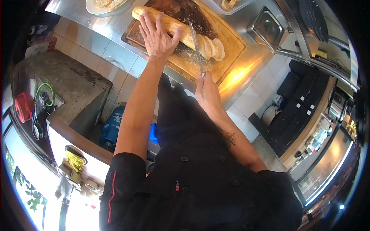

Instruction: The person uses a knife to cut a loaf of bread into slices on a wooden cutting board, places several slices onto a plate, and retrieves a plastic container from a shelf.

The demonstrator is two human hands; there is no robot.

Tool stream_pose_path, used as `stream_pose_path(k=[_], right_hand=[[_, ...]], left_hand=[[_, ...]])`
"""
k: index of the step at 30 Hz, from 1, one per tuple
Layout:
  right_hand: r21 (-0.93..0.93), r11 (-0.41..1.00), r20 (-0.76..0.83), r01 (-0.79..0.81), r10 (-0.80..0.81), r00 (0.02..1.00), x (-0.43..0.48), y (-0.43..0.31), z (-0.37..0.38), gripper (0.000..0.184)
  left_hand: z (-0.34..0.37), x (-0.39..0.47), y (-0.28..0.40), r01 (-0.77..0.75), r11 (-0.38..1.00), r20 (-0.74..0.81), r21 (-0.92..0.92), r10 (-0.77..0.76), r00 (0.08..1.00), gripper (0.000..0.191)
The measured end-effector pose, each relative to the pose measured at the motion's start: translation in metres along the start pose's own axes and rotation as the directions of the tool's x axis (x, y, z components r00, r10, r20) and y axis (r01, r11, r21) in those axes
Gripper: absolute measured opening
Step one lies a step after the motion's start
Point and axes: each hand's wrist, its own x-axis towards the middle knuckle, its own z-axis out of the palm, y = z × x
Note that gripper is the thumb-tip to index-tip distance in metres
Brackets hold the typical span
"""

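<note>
A baguette [187, 36] lies slantwise across a worn wooden cutting board [233, 46]. My left hand [159, 41] rests on the loaf with its fingers spread over the crust and the thumb along the near side, holding it against the board. In my right hand [207, 91] is the handle of a long, narrow-bladed knife [196, 47]. The blade crosses the loaf at its cut end, between the uncut part and several bread slices [212, 48] that lean together. Whether the edge has sunk into the crust is not clear. Crumbs are scattered over the board.
The board sits on a stainless steel counter [83, 21]. Beyond it are a white plate [95, 8] with bread and a clear plastic container [231, 11] with bread pieces. A lidded steel pan [267, 29] stands at right, beside a metal rail [312, 62].
</note>
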Motion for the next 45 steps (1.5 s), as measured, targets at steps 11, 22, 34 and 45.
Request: stream_pose_path(k=[11, 22, 34, 45], right_hand=[[-0.029, 0.996, -0.060, 0.083, -0.084, 0.995, -0.004, -0.004, 0.006, 0.033], [-0.090, 0.950, -0.203, 0.300, -0.312, 0.928, 0.039, -0.026, 0.018, 0.033], [-0.170, 0.943, -0.167, 0.286, -0.313, 0.935, 0.037, 0.001, 0.012, 0.034], [-0.084, 0.966, -0.113, 0.245, -0.253, 0.961, 0.023, 0.002, 0.016, 0.036]], left_hand=[[0.000, 0.000, -0.003, -0.008, 1.000, 0.003, 0.028, 0.008, 1.000, 0.083], [-0.009, 0.003, 0.009, -0.023, 0.999, -0.001, 0.044, 0.023, 1.000, 0.076], [-0.008, 0.006, 0.004, 0.010, 1.000, -0.018, 0.030, -0.009, 1.000, 0.087], [-0.014, 0.006, 0.003, 0.017, 0.999, -0.005, 0.050, -0.016, 1.000, 0.084]])
